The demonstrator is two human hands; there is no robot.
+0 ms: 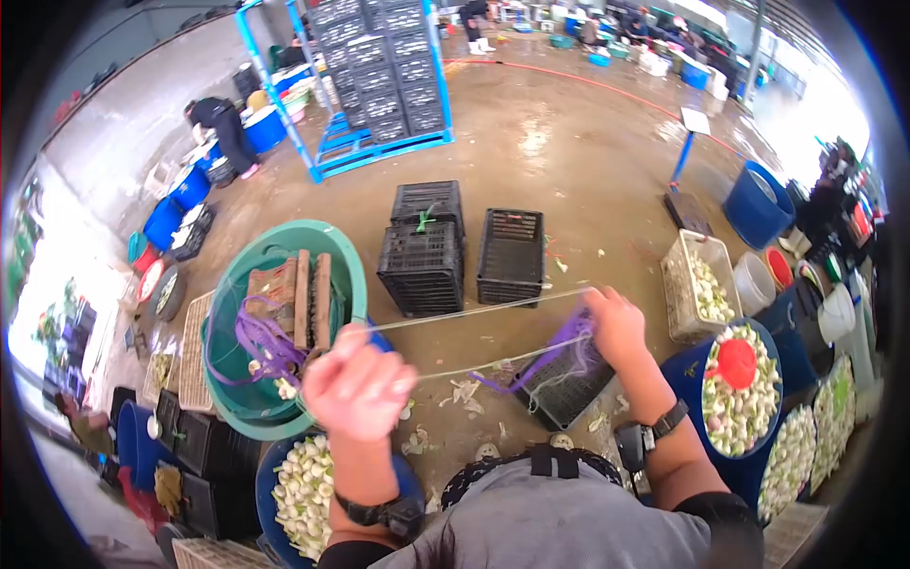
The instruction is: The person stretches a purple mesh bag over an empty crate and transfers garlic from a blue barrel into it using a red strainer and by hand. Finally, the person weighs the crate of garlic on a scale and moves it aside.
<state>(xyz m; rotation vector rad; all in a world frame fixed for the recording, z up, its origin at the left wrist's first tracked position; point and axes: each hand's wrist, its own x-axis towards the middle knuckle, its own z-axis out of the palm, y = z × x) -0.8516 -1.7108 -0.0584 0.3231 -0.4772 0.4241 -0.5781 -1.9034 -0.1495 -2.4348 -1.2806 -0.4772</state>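
Note:
A thin pale string [485, 365] is stretched between my two hands, in two roughly parallel strands. My left hand [358, 384] is closed on one end, near the rim of a green tub [355, 270]. My right hand [614, 327] grips the other end, above a black crate [569, 384] on the floor. Purple strips [545, 356] hang by my right hand; whether its fingers hold them too I cannot tell. Inside the tub lie more purple strips [261, 332] and wooden pieces [303, 294].
Black crates [422, 261] stand ahead, beside another black crate [512, 251]. Tubs of pale bulbs [308, 488] flank me, one holding a red scoop [737, 363]. Farther off are a blue rack [384, 152], a scale [690, 161] and a bending person [223, 123].

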